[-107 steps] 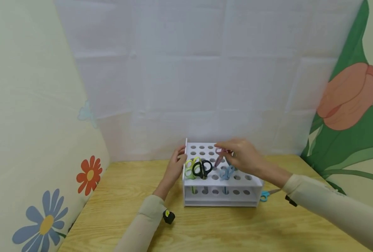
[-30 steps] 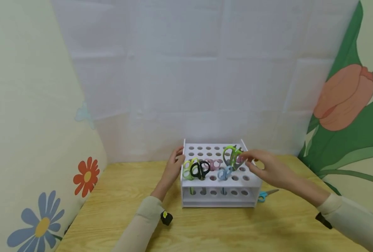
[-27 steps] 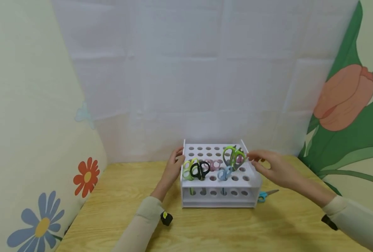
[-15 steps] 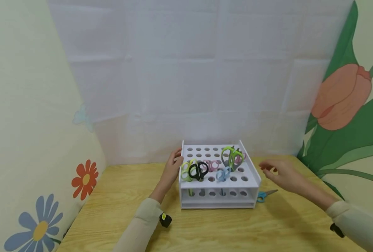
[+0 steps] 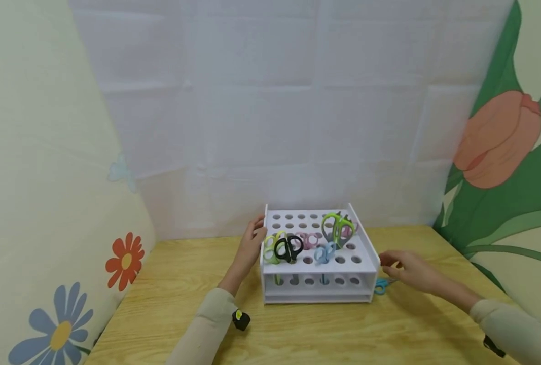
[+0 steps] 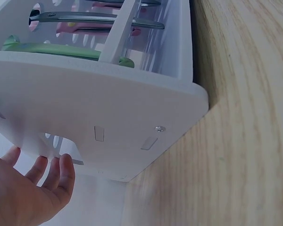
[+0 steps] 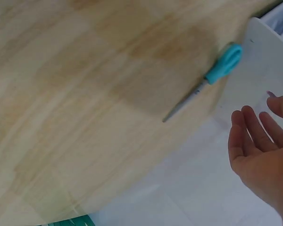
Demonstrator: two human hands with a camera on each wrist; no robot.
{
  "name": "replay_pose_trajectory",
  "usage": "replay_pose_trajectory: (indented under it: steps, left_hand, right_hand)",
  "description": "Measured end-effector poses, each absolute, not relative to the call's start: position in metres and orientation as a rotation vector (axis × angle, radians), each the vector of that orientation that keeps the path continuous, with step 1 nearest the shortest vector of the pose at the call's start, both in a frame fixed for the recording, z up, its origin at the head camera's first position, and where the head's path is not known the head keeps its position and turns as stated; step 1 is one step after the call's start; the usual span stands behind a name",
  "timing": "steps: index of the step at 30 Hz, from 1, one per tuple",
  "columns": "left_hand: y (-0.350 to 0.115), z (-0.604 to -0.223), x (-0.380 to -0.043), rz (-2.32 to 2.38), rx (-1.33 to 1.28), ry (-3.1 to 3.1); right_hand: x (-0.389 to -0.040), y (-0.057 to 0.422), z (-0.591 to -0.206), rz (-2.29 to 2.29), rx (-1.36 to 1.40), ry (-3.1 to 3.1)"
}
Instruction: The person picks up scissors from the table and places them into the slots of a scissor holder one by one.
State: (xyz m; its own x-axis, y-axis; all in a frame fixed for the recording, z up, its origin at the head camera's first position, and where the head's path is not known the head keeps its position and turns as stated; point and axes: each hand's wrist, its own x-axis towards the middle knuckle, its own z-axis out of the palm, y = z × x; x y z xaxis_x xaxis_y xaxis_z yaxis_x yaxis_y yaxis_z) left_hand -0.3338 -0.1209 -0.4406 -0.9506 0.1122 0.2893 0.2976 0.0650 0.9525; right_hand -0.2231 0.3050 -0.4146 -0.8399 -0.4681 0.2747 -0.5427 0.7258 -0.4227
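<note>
A white rack (image 5: pixel 318 298) with rows of round holes stands on the table. My left hand (image 5: pixel 248 247) rests against its left side panel; in the left wrist view the fingertips (image 6: pixel 66 162) lie beside the panel's cut-out. Scissors stand in the holes: yellow-green (image 5: pixel 270 256), black (image 5: pixel 289 255), pink (image 5: pixel 303 241), light blue (image 5: pixel 322 254) and bright green with grey (image 5: pixel 345 223). Turquoise-handled scissors (image 7: pixel 226 63) lie on the table by the rack's right side. Over their blade in the head view is my right hand (image 5: pixel 409 271), fingers loosely bent and holding nothing.
The wood-grain table (image 5: pixel 183 314) reaches back to a white sheet (image 5: pixel 252 126). Another pair of pink scissors (image 5: pixel 353 229) stands behind the bright green ones. Flower-printed cloth (image 5: pixel 33 203) hangs to the left, and more on the right.
Pink and bright green scissors now stand in the rack. My right hand has drawn away to the right and come down near the turquoise scissors. The left hand stays at the rack.
</note>
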Motion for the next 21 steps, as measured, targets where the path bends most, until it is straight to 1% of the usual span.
replay_pose_trajectory:
  steps: [14, 21]
  left_hand:
    - [-0.123, -0.442, -0.338, -1.985, -0.459, -2.174]
    - [-0.123, -0.443, -0.337, -2.008, -0.446, -2.171]
  right_hand:
    - [-0.232, 0.305, -0.454, 0.758, 0.941, -2.783]
    - [-0.236, 0.309, -0.463, 0.731, 0.904, -2.749]
